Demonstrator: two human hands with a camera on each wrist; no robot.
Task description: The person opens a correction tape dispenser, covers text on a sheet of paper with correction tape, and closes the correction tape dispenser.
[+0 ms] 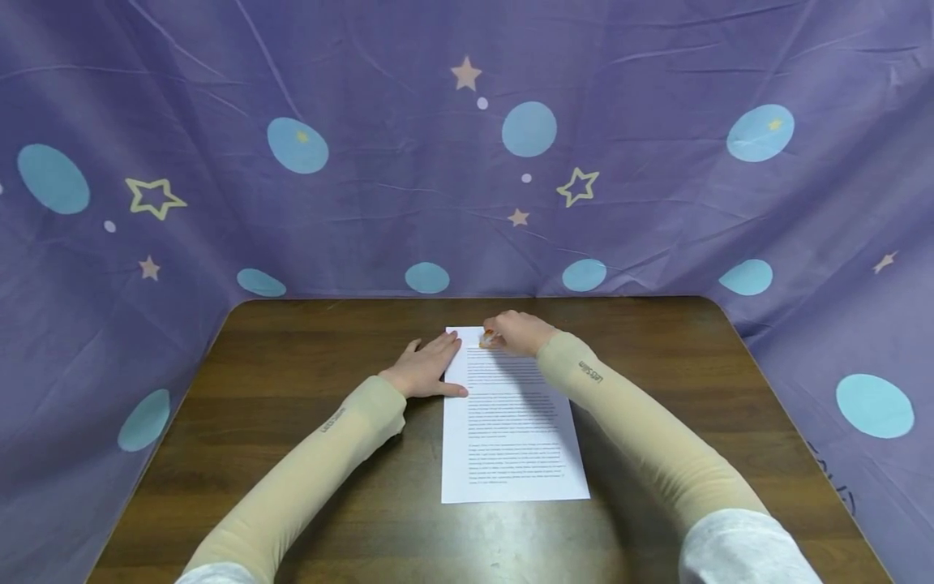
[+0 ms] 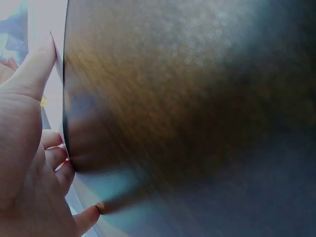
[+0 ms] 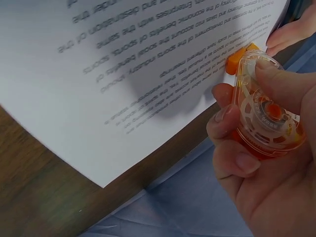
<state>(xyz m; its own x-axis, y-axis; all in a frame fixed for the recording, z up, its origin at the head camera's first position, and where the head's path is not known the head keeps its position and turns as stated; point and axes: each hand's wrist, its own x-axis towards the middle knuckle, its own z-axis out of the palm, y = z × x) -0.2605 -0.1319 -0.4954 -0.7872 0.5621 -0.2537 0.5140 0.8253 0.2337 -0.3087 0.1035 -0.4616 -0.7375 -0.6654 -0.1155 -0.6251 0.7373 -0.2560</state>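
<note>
A sheet of printed paper [image 1: 511, 491] lies on the brown wooden table. My left hand [image 1: 426, 369] rests with spread fingers along its left edge, the thumb lying over the margin. At the upper part of the sheet, my right hand [image 1: 520, 333] grips an orange and clear correction tape dispenser [image 3: 270, 113] between thumb and curled fingers. Its orange tip [image 3: 237, 60] is by the printed lines in the right wrist view; whether it touches the paper is hard to tell. In the left wrist view, the left hand [image 2: 24, 148] shows at the side, beside the paper's edge.
The wooden table [image 1: 314, 349] extends around the sheet on every side. Behind it and at both sides hangs a purple curtain [image 1: 409, 162] with stars and blue ovals. Beige sleeves [image 1: 642, 430] cover both forearms.
</note>
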